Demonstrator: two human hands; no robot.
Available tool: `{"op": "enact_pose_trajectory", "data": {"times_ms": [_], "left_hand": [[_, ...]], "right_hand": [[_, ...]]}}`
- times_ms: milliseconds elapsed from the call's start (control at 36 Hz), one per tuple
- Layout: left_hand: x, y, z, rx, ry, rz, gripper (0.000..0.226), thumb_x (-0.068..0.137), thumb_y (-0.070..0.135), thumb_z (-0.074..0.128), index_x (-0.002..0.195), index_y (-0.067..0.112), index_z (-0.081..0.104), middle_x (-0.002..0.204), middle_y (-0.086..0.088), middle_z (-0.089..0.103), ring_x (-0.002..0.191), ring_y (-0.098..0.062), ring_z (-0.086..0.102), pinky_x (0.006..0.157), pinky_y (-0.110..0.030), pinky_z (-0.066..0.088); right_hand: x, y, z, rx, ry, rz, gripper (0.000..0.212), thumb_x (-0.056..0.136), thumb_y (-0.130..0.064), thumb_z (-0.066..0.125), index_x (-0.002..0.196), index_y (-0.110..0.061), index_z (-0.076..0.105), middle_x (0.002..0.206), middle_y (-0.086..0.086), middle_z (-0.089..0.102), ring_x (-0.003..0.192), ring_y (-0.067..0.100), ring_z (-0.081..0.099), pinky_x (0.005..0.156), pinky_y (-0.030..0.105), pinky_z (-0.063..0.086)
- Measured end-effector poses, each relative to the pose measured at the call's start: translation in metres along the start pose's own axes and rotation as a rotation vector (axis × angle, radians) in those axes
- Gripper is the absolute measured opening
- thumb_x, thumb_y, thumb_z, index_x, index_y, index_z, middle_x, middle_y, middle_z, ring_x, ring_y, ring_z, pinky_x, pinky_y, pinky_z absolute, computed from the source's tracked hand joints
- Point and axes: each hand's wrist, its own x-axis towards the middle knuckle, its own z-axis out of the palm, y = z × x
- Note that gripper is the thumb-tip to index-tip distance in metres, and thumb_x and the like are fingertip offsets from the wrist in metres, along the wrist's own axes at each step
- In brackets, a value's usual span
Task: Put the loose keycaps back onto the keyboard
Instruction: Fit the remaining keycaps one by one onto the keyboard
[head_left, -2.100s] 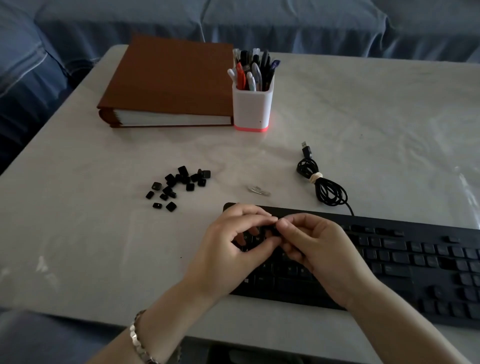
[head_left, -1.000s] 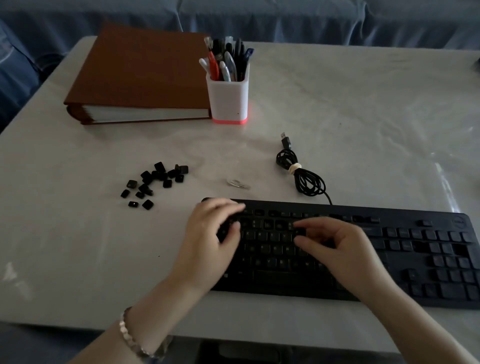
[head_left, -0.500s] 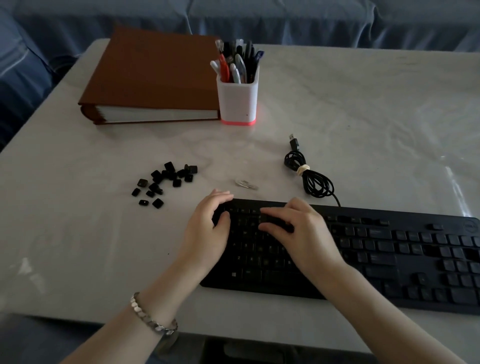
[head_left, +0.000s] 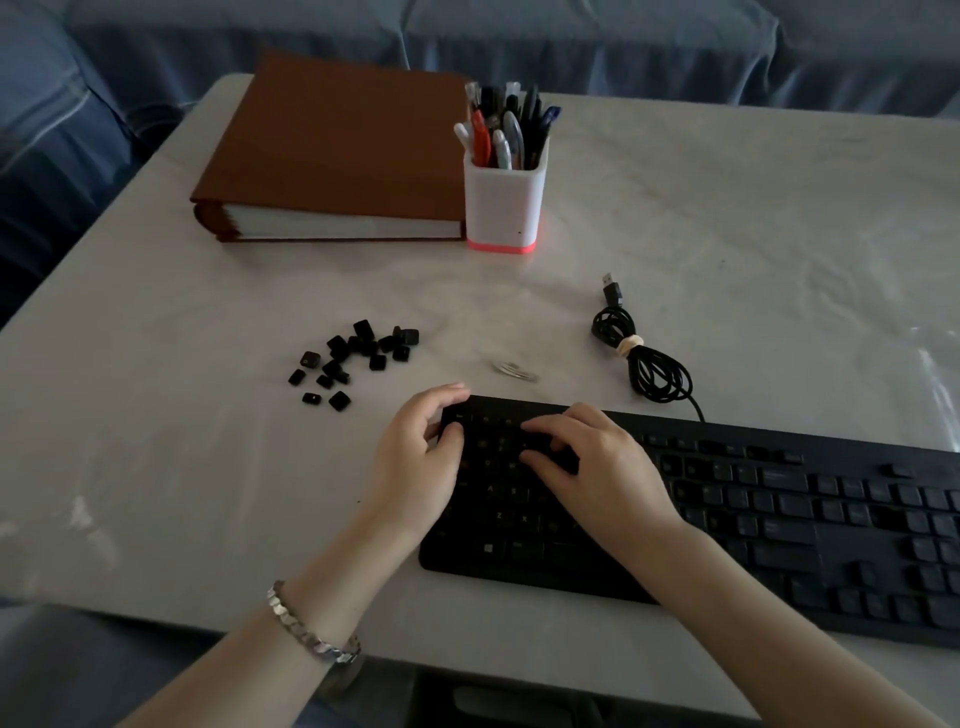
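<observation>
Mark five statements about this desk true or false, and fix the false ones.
1. The loose keycaps lie on the table left of the keyboard, apart from it. True.
2. The pen holder stands beside the brown binder. True.
3. The left hand rests on the binder. False: it rests at the keyboard's left end.
4. The cable is plugged in. False: it lies coiled on the table, its plug free.
5. The right hand is on the number pad. False: its fingers are on keys near the keyboard's left end.
</observation>
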Motion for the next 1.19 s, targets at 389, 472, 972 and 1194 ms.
{"op": "enact_pose_trajectory", "data": {"times_ms": [389, 472, 972, 1194], "left_hand": [[0.001, -0.004, -0.002, -0.008, -0.027, 0.02, 0.04, 0.091, -0.005, 0.048, 0.1, 0.032, 0.059, 0.114, 0.022, 0.056, 0.112, 0.004, 0.052, 0.095, -0.007, 0.039], [0.002, -0.005, -0.002, -0.017, -0.033, 0.032, 0.041, 0.091, -0.006, 0.047, 0.097, 0.033, 0.058, 0.113, 0.022, 0.055, 0.112, 0.007, 0.05, 0.094, -0.006, 0.04], [0.002, -0.013, -0.005, 0.166, -0.057, 0.152, 0.038, 0.089, -0.004, 0.05, 0.114, 0.023, 0.059, 0.117, 0.024, 0.05, 0.118, 0.003, 0.048, 0.103, -0.022, 0.041], [-0.001, -0.014, -0.004, 0.241, -0.046, 0.197, 0.039, 0.089, -0.005, 0.05, 0.124, 0.011, 0.058, 0.119, 0.026, 0.046, 0.12, 0.001, 0.045, 0.107, -0.027, 0.038]], "right_hand": [[0.016, 0.005, -0.012, 0.046, -0.157, 0.076, 0.013, 0.085, -0.026, 0.066, 0.095, -0.024, 0.073, 0.087, -0.009, 0.058, 0.081, 0.01, 0.057, 0.075, 0.029, 0.048], [0.02, 0.004, -0.014, 0.045, -0.177, 0.099, 0.008, 0.084, -0.028, 0.067, 0.091, -0.027, 0.071, 0.084, -0.011, 0.059, 0.079, 0.007, 0.055, 0.074, 0.03, 0.049], [0.024, -0.004, -0.02, -0.198, -0.284, -0.048, 0.028, 0.089, -0.038, 0.057, 0.112, -0.023, 0.062, 0.106, -0.011, 0.054, 0.091, 0.008, 0.055, 0.07, 0.021, 0.04], [0.029, -0.005, -0.022, -0.25, -0.352, -0.079, 0.031, 0.091, -0.038, 0.055, 0.115, -0.02, 0.06, 0.111, -0.008, 0.053, 0.095, 0.011, 0.054, 0.072, 0.022, 0.039]]}}
